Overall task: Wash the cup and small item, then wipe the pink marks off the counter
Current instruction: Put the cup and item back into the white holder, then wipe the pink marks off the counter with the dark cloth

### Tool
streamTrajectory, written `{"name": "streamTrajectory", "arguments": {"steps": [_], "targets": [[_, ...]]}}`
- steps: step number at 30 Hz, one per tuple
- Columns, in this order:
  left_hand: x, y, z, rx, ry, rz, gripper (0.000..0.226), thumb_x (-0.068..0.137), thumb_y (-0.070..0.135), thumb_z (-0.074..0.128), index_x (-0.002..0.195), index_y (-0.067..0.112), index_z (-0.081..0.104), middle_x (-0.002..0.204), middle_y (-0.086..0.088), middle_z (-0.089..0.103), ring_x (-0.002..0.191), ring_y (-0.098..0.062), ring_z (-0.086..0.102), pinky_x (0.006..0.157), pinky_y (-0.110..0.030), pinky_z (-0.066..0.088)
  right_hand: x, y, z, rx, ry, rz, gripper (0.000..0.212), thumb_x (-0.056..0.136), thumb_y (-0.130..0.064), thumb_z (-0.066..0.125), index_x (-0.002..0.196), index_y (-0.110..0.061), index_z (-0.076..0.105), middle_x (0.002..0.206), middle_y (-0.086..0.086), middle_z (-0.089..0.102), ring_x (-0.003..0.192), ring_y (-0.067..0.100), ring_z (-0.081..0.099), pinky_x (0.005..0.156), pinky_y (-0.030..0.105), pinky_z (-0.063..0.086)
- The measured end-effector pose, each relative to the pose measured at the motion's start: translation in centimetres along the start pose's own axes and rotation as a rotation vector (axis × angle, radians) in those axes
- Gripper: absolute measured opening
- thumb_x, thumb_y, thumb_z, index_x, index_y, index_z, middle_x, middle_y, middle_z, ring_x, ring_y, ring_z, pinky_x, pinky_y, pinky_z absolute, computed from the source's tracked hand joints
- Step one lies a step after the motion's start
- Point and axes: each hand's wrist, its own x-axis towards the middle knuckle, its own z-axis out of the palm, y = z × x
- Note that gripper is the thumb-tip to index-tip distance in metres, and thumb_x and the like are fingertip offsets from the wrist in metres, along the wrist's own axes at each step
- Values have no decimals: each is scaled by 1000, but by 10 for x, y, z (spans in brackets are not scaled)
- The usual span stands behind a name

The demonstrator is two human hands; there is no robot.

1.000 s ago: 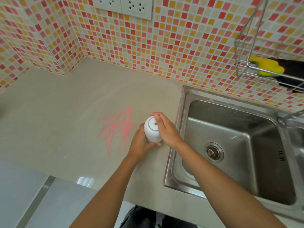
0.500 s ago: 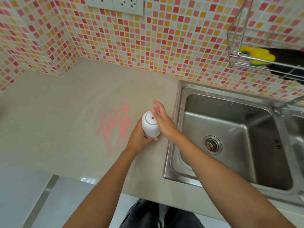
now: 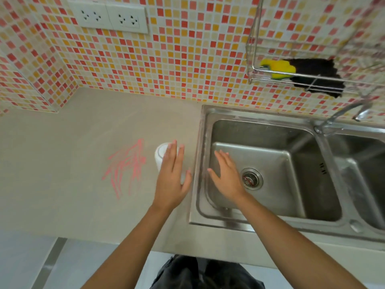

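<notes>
A white cup (image 3: 160,155) stands upside down on the beige counter (image 3: 62,155), just left of the sink. My left hand (image 3: 171,178) hovers over it with flat, spread fingers and hides its right side; it grips nothing. Over the left basin, my right hand (image 3: 226,177) is likewise flat and spread, holding nothing. Pink scribbled marks (image 3: 127,166) lie on the counter to the left of the cup. No small item is visible.
A steel double sink (image 3: 270,130) with a drain (image 3: 251,178) fills the right side, its tap (image 3: 343,110) at the back. A wire rack (image 3: 312,80) on the tiled wall holds a yellow sponge (image 3: 278,68) and a dark cloth (image 3: 316,77). Wall sockets (image 3: 110,16) sit above the counter.
Both hands have let go of the white cup, which now stands by itself on the counter. The right hand moved right over the basin; the left hand opened flat above the cup.
</notes>
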Motion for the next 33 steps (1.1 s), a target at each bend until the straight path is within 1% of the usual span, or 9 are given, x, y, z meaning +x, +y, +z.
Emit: {"name": "streamTrajectory", "arguments": {"steps": [4, 8, 14, 17, 21, 25, 27, 30, 33], "targets": [[20, 39, 38, 68, -115, 117, 61, 99, 32, 35, 151, 10, 15, 160, -10, 10, 149, -21, 1, 121, -33, 5, -5, 22, -33, -33, 112, -19, 65, 94, -27, 55, 149, -10, 25, 157, 9, 22, 147, 23, 11, 120, 42, 14], [74, 93, 61, 134, -81, 191, 63, 101, 31, 39, 152, 6, 12, 160, -11, 4, 149, -24, 1, 120, -45, 15, -3, 45, -90, -50, 254, -10, 66, 95, -26, 54, 151, -10, 21, 159, 5, 16, 147, 16, 4, 120, 41, 13], [183, 179, 68, 230, 41, 283, 62, 104, 36, 31, 152, 5, 7, 160, -11, -1, 149, -22, -2, 122, -40, 5, 24, 50, -216, -30, 678, -182, 51, 96, -21, 50, 144, -7, 37, 152, 7, 32, 142, 17, 26, 116, 30, 23], [229, 205, 75, 353, 0, 274, 66, 103, 46, 20, 152, 4, 3, 160, -12, -3, 148, -23, -7, 121, -41, 1, 59, 52, -271, -56, 746, -181, 50, 95, -18, 50, 142, -9, 39, 150, 8, 35, 140, 19, 29, 115, 29, 24], [256, 213, 87, 526, -49, 229, 78, 95, 59, -1, 151, 5, -6, 160, -13, -11, 146, -23, -15, 120, -42, -5, 112, 66, -315, -98, 486, 12, 60, 93, -23, 53, 147, -11, 29, 155, 9, 27, 143, 25, 23, 116, 41, 26], [264, 216, 90, 525, -35, 231, 80, 93, 62, -2, 151, 6, -6, 160, -11, -13, 147, -22, -15, 121, -42, -4, 159, 73, -331, -111, 79, 195, 91, 62, -68, 60, 140, -25, 37, 144, 4, 45, 125, 29, 48, 97, 49, 46], [268, 217, 88, 523, -41, 224, 81, 92, 63, -2, 151, 8, -7, 160, -10, -13, 147, -22, -16, 119, -39, -9, 172, 70, -333, -178, -73, 205, 103, 56, -76, 57, 143, -27, 36, 146, 2, 43, 128, 29, 45, 101, 47, 43], [270, 220, 88, 536, -69, 208, 80, 92, 63, -3, 150, 9, -11, 159, -8, -17, 145, -20, -21, 116, -37, -16, 179, 70, -338, -318, -116, 203, 78, 76, -58, 62, 142, -23, 41, 143, 5, 46, 129, 32, 43, 105, 43, 37], [271, 221, 88, 525, -90, 186, 79, 93, 63, -1, 149, 10, -14, 158, -6, -19, 144, -19, -24, 114, -35, -19, 183, 72, -343, -386, -73, 147, 56, 84, -38, 62, 135, -23, 47, 132, 6, 55, 116, 30, 52, 93, 37, 43]]}}
